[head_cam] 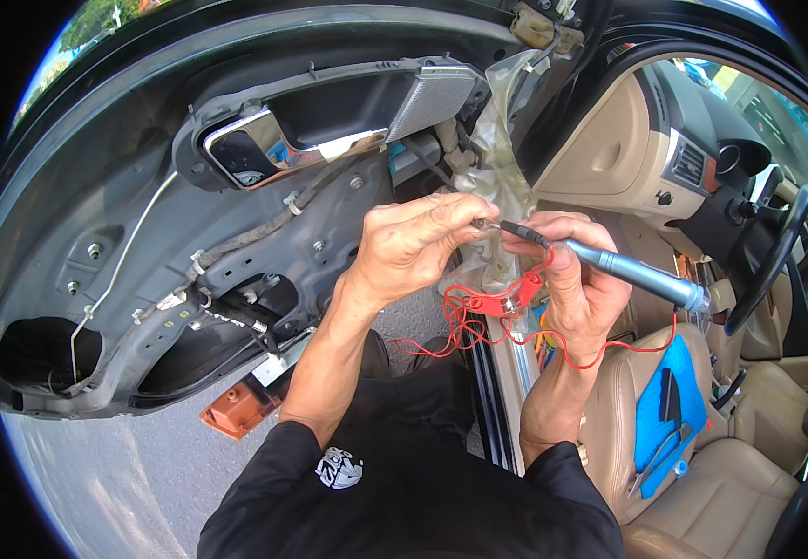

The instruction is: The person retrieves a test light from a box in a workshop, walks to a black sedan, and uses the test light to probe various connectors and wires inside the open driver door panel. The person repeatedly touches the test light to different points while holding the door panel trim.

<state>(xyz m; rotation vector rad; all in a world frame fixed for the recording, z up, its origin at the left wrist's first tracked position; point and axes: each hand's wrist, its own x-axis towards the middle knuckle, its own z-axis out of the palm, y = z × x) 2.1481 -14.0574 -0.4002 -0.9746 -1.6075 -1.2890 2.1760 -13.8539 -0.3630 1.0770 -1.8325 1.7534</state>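
Between the bared car door and the cabin, both my hands meet at chest height. My left hand (421,237) pinches a small dark piece (480,223) at the end of a dark cable. My right hand (578,279) holds a blue metal circuit test pen (634,274) and a black-sleeved probe or clip (524,233), whose metal tip touches or nearly touches the small piece. A red wire (634,347) runs from the pen's rear end. Tangled below is more red wire, with a red-handled clip (494,302) hanging in it. The exact contact is partly hidden by my fingers.
On the left stands the car door's inner panel (236,244) with a wiring harness (264,234) clipped to it. A clear plastic sheet (498,140) hangs by the hinge side. A beige seat (613,419) holds a blue cloth (666,419) with tools. An orange-brown part (239,409) lies low left.
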